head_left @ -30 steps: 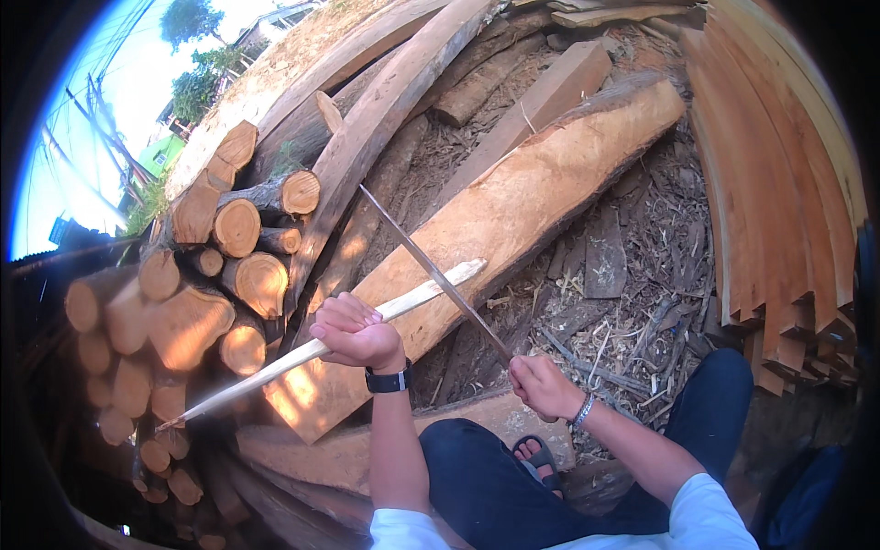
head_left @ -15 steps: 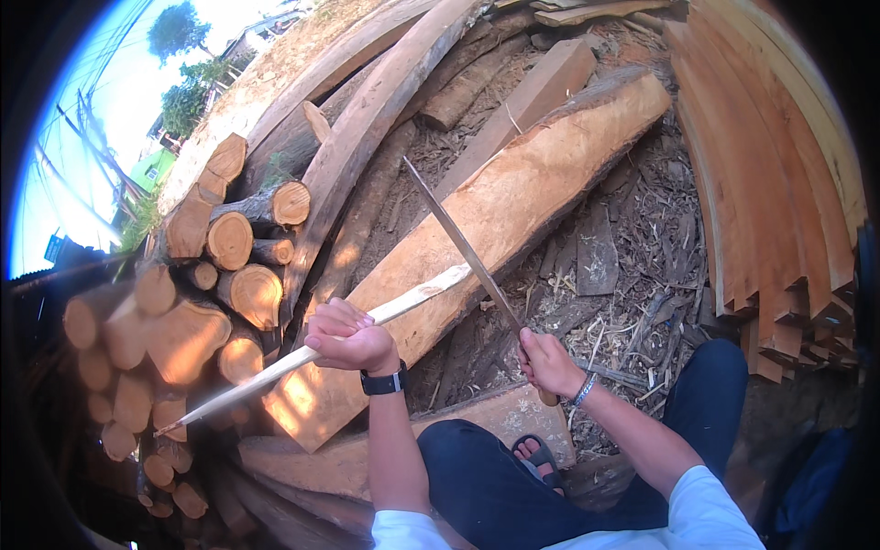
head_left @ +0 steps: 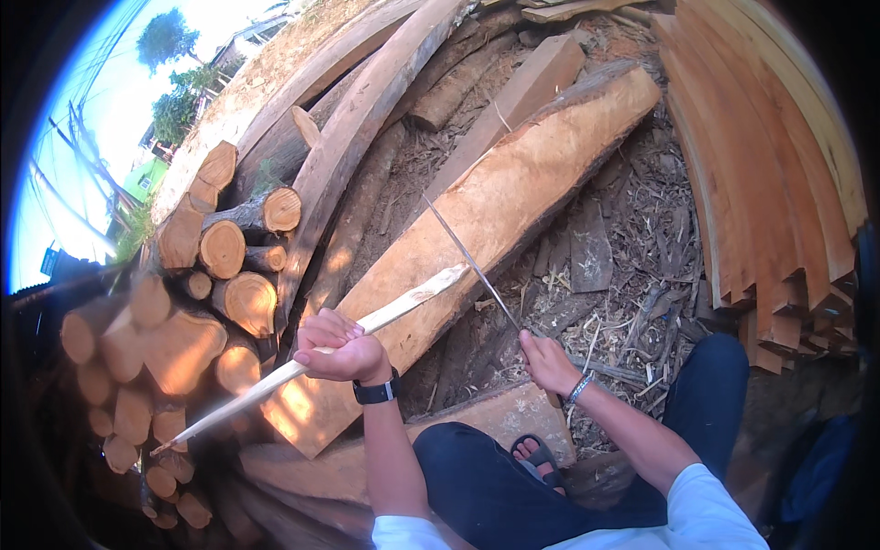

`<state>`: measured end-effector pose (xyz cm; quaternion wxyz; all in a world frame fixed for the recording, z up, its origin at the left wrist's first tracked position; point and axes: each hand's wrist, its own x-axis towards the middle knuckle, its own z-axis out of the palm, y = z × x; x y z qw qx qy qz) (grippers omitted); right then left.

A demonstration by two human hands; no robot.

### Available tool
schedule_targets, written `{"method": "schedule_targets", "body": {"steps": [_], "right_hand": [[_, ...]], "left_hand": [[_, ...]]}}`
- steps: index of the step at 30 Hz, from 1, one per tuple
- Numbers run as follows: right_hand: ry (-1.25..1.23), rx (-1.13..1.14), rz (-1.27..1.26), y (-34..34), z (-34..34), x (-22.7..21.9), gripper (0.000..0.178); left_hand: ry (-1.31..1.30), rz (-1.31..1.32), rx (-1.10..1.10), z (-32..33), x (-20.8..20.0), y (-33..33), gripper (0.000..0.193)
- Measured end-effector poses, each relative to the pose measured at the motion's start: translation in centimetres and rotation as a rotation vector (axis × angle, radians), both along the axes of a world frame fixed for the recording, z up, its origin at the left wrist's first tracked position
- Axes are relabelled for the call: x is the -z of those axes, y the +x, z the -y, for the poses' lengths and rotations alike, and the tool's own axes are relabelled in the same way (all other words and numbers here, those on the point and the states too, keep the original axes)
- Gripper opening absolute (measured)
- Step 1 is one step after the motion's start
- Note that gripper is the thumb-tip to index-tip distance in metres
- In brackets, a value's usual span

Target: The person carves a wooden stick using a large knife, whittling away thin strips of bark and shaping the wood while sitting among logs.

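My left hand (head_left: 341,348) is closed around the middle of a pale, peeled wooden stick (head_left: 403,307). One end of the stick rests on or hovers over a thick slab of sawn timber (head_left: 532,183); the pointed other end slants down to the left. In my right hand (head_left: 550,365) is the handle of a long-bladed knife, a machete (head_left: 469,259). Its narrow edge faces me, and the blade crosses close to the stick's far end. Whether blade and stick touch, I cannot tell. My fingers cover most of the machete's handle.
Cut logs (head_left: 247,302) are stacked at the left. Long sawn planks (head_left: 752,165) stand piled at the right. Behind the slab lie curved beams (head_left: 367,119). Bark and wood shavings (head_left: 632,321) litter the ground. A low plank (head_left: 495,422) lies by my sandalled foot (head_left: 536,454).
The machete's blade has turned from showing its flat side to nearly edge-on, and its tip has dropped lower. My left hand and the stick have shifted slightly left and down.
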<state>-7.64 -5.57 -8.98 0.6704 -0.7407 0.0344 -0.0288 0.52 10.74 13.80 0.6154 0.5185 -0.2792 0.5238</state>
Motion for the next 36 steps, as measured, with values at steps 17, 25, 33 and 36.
{"method": "schedule_targets", "body": {"steps": [17, 25, 33, 36], "right_hand": [[-0.146, -0.132, 0.057, -1.4, -3.1, -4.0, 0.060], [-0.111, -0.146, 0.071, -0.7, -3.1, -2.5, 0.064], [-0.119, -0.079, -0.015, 1.2, -2.8, -0.4, 0.069], [-0.077, -0.135, 0.058, -0.2, -3.6, -2.5, 0.064]], "left_hand": [[-0.076, -0.005, -0.114, 0.2, -0.2, 0.2, 0.056], [-0.041, -0.015, -0.071, 0.4, 0.2, -0.6, 0.058], [-0.013, -0.052, 0.004, 0.9, 0.8, -1.2, 0.059], [-0.030, -0.057, 0.010, 0.4, 0.4, -0.9, 0.059]]}}
